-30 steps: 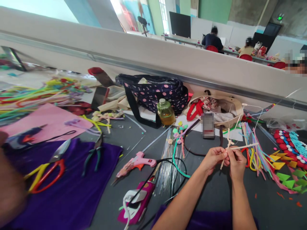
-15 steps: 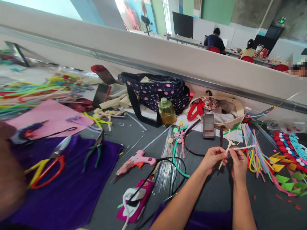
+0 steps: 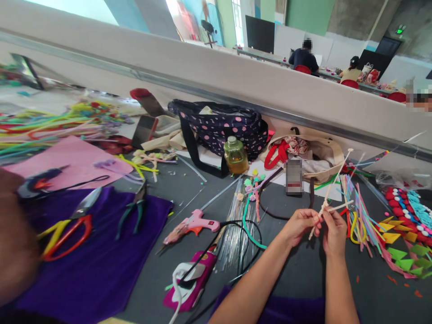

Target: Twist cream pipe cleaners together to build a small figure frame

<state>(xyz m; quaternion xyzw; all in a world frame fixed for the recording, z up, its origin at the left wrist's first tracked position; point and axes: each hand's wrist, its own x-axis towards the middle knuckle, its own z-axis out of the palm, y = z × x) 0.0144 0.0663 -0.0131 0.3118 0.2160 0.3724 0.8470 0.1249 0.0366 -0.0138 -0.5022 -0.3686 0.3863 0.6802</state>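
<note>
My left hand (image 3: pixel 303 222) is closed, pinching a twisted cream pipe cleaner (image 3: pixel 333 184) near its knotted middle. Close against it, my right hand (image 3: pixel 334 227) pinches the same piece from the other side. One long stem slants up from the fingers, a second strip juts to the right, and a short end pokes out below my left hand. Fingertips partly hide the knot. Just right of my right hand are yellow-and-red-handled scissors (image 3: pixel 358 229) and a bunch of pastel pipe cleaners (image 3: pixel 366 216).
A pink glue gun (image 3: pixel 199 225), clear glue sticks (image 3: pixel 232 243) and a magenta power bank-like case (image 3: pixel 192 285) lie left of my arms. Scissors (image 3: pixel 81 222) and green-handled pliers (image 3: pixel 131 216) rest on purple cloth (image 3: pixel 101 274). A bottle (image 3: pixel 235 157) stands behind. A blurred arm (image 3: pixel 16 238) enters at left.
The long cream stem now points up and to the right above my hands, where a shorter upright end showed before. My right hand has shifted slightly left, closer to the knot.
</note>
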